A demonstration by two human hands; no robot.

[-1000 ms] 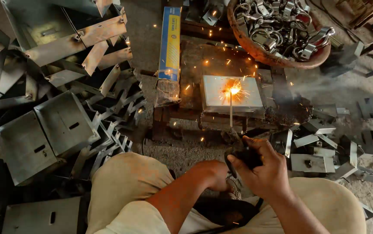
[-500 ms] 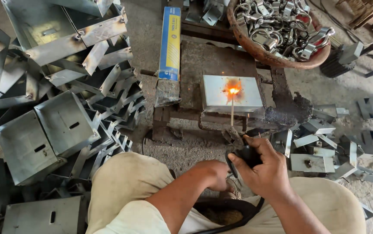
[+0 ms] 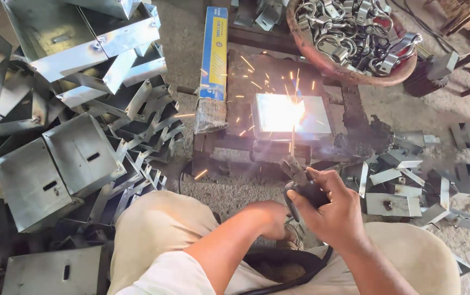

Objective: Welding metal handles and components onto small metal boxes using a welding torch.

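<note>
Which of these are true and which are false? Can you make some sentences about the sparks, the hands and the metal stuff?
1. Sparks fly off the metal plate. True.
2. The right hand holds the electrode holder. True.
3. The bowl holds fruit. False: it holds metal shackles.
4. The blue box lies right of the plate. False: it lies left.
5. The left hand touches the plate. False: it rests low, near the knees.
</note>
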